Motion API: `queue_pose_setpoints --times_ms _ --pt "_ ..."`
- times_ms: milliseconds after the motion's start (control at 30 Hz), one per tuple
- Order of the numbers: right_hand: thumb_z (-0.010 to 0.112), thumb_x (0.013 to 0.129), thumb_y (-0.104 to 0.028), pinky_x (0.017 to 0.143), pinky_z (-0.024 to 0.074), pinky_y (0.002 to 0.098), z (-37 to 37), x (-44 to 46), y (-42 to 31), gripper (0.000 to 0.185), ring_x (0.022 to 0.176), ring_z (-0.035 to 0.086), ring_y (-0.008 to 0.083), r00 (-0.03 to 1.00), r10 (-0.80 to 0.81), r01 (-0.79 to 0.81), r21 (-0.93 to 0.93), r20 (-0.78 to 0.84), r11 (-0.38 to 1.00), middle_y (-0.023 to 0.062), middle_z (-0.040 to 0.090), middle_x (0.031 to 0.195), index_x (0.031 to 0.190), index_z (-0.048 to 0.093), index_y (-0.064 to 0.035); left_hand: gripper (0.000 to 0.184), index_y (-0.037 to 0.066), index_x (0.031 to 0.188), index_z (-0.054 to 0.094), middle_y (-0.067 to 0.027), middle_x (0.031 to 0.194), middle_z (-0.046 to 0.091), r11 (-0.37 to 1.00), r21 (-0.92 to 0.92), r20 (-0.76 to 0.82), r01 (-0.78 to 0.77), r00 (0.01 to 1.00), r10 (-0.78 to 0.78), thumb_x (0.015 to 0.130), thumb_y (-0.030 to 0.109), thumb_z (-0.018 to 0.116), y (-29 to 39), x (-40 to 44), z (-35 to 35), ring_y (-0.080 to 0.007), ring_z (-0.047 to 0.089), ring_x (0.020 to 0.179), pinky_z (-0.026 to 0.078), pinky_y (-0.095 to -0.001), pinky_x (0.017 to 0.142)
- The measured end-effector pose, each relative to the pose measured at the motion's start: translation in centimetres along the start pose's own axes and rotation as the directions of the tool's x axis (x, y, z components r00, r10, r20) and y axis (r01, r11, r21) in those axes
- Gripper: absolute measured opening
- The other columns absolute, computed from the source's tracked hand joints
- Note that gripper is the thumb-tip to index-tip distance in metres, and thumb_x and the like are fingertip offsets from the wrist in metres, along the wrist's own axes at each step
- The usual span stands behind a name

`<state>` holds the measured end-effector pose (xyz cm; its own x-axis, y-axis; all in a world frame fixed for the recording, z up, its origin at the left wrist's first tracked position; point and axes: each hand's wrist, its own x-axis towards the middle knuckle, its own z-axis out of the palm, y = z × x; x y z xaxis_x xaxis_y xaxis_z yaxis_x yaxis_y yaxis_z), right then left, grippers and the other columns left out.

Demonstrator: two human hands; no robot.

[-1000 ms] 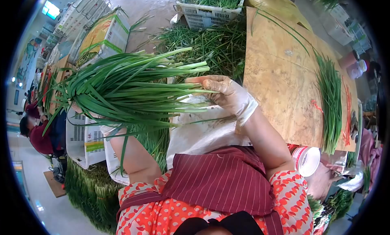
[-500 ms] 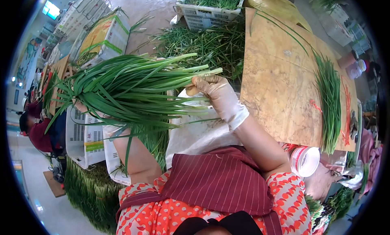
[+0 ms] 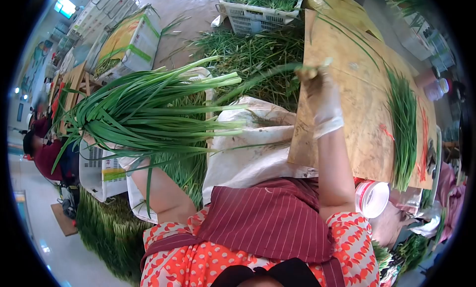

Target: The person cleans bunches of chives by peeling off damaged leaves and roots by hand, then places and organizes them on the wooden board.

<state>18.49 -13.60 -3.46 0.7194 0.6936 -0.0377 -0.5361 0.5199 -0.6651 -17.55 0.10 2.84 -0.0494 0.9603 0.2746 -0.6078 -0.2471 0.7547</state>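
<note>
While left hand (image 3: 130, 158) grasps leafy bunch (image 3: 144, 108), right hand (image 3: 325, 98) pinches blurred stalks (image 3: 275, 70) in fingers (image 3: 308, 74) near board (image 3: 352, 123).

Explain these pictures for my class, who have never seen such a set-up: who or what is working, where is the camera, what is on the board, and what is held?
No machine is at work: a person uses their own two hands, in thin, pale gloves. The view comes from one camera on the person's head, looking forward and down, so their arms reach up from the bottom.

The left hand, partly hidden, holds a large bunch of long green leafy stalks. The right hand, slightly blurred, grips a few thin green strands; I cannot count them.

On the tan wooden board lie a long narrow bundle of green stalks and thin red strips. Beyond are loose green cuttings and a white slatted plastic crate.
</note>
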Motion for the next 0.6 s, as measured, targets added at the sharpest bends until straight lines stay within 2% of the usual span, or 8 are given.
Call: queue_pose_setpoints --times_ms 133,200,267,400,467,533,567,600 --pt "0.056 0.088 -0.024 0.084 0.0465 0.0282 1.1 1.3 -0.7 0.028 0.088 0.062 0.0187 0.995 -0.062 0.088 -0.44 0.073 0.894 0.0143 0.065 0.096 0.099 0.063 -0.0001 0.044 0.003 0.116 0.053 -0.0132 0.112 0.058 1.0 -0.004 -0.003 0.002 1.0 -0.002 0.087 0.036 0.046 0.3 0.0 -0.1 -0.0278 0.057 0.099 0.046 -0.043 0.088" --pt "0.057 0.087 -0.029 0.086 0.0451 0.029 2.0 -0.3 1.1 0.031 0.095 0.061 0.0214 0.949 0.028 0.289 -0.9 0.315 0.325 0.0134 0.064 0.104 0.105 0.063 -0.0038 0.045 0.003 0.116 0.053 -0.0133 0.112 0.058 1.0 -0.003 -0.002 0.002 1.0 -0.002 0.087 0.036 0.046 0.4 0.0 -0.2 -0.0279 0.057 0.099 0.046 -0.0432 0.088" --pt "0.059 0.087 -0.023 0.088 0.0435 0.026 4.8 -3.4 1.6 0.032 0.099 0.059 0.018 0.809 0.38 0.211 -0.824 0.449 0.525 0.0097 0.063 0.109 0.112 0.061 -0.0042 0.045 0.003 0.116 0.053 -0.0134 0.112 0.058 1.0 -0.007 -0.004 -0.003 1.0 0.003 0.087 0.036 0.046 0.5 0.2 -0.1 -0.028 0.057 0.099 0.046 -0.0434 0.088" --pt "0.057 0.087 -0.018 0.073 0.0478 0.027 6.5 -5.7 4.1 0.02 0.079 0.063 0.0186 0.682 0.542 0.327 -0.867 0.492 0.376 0.0121 0.065 0.093 0.098 0.064 -0.0045 0.045 0.003 0.116 0.053 -0.0135 0.112 0.058 1.0 0.006 0.013 -0.013 1.0 0.013 0.087 0.037 0.046 0.6 1.2 0.2 -0.0283 0.057 0.099 0.046 -0.0437 0.088" --pt "0.055 0.085 -0.012 0.066 0.0482 0.0284 4.8 -5.0 3.6 0.013 0.068 0.062 0.0178 0.771 0.445 0.319 -0.881 0.456 0.349 0.0078 0.065 0.08 0.09 0.064 -0.004 0.046 0.003 0.116 0.053 -0.0136 0.112 0.058 1.0 0.005 0.028 -0.021 0.999 0.02 0.087 0.037 0.046 1.0 1.9 0.4 -0.0284 0.057 0.099 0.046 -0.0439 0.089" --pt "0.053 0.083 -0.007 0.066 0.0487 0.0294 2.3 -3.8 2.3 0.014 0.07 0.063 0.0188 0.912 0.208 0.356 -0.934 0.355 0.033 0.0068 0.065 0.076 0.088 0.065 -0.0048 0.046 0.003 0.117 0.053 -0.0136 0.112 0.058 0.999 0.028 0.041 -0.022 0.999 0.021 0.087 0.037 0.046 1.4 2.0 0.8 -0.0286 0.057 0.099 0.045 -0.0441 0.089" --pt "0.051 0.08 -0.004 0.069 0.0493 0.0305 1.2 -3.3 0.5 0.016 0.076 0.064 0.0227 0.958 0.221 0.165 -0.981 0.185 0.104 0.0092 0.067 0.08 0.087 0.066 -0.0047 0.046 0.003 0.117 0.053 -0.0137 0.112 0.058 0.999 0.035 0.054 -0.035 0.998 0.033 0.087 0.037 0.046 2.0 2.2 1.1 -0.0286 0.057 0.099 0.045 -0.0442 0.089" --pt "0.051 0.081 -0.007 0.07 0.0502 0.0315 -2.3 -1.6 0.6 0.017 0.079 0.065 0.0254 0.938 -0.036 0.346 -0.938 0.345 0.03 0.0111 0.067 0.081 0.088 0.067 -0.0062 0.046 0.003 0.117 0.053 -0.0137 0.112 0.058 0.999 0.024 0.068 -0.033 0.997 0.031 0.087 0.037 0.046 2.6 2.9 1.2 -0.0287 0.057 0.099 0.045 -0.0443 0.089"
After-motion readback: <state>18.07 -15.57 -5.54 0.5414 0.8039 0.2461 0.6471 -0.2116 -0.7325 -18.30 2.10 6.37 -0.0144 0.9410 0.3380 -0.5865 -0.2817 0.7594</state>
